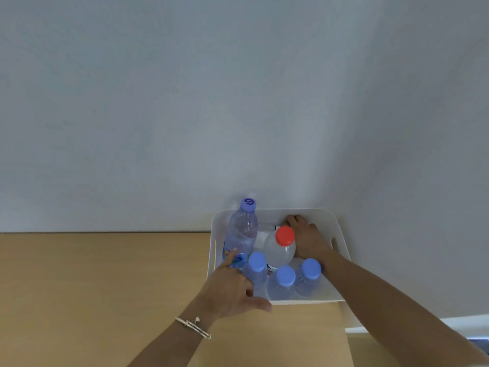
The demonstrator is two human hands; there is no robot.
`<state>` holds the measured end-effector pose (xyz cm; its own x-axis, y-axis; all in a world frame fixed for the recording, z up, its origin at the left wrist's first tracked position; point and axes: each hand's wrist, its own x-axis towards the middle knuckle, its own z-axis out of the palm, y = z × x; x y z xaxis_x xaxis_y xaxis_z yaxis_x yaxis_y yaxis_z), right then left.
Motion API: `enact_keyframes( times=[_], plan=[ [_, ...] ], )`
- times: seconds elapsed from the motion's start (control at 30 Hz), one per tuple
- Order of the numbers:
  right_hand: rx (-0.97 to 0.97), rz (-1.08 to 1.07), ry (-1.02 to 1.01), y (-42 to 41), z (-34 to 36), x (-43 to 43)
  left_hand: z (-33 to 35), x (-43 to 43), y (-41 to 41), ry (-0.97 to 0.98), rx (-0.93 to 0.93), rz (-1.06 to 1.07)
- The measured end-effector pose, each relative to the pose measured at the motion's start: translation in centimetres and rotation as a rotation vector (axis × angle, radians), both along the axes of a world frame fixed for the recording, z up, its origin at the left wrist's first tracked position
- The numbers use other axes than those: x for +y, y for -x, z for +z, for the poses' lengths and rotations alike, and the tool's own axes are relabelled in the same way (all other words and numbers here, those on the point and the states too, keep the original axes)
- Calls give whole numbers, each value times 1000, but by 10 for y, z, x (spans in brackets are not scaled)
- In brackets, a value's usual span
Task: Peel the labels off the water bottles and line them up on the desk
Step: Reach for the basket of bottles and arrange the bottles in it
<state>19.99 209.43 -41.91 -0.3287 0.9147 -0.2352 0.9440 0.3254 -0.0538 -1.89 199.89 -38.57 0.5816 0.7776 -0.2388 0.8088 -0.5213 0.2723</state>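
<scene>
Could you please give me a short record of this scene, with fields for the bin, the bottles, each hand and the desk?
bin: white, on the desk against the wall
bottles: five in the bin: purple-capped bottle, red-capped bottle, three blue-capped bottles
left hand: forefinger touches the purple-capped bottle's label
right hand: deep in the bin behind the red-capped bottle; grip hidden
desk: wooden, light brown
</scene>
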Motion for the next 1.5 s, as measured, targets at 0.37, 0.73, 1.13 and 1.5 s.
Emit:
enact_keyframes(
  times=[0.37,0.73,1.13,1.5],
  plan=[
    [98,-218,154,-14,4,-13,4,18,23,94,-272,206],
    [291,-333,215,-24,17,-20,19,43,5,253,-681,660],
    [934,-581,172,-16,37,-52,16,59,10,276,-701,612],
    [1031,-679,232,-28,20,-60,16,55,4,198,-728,545]
  ],
)
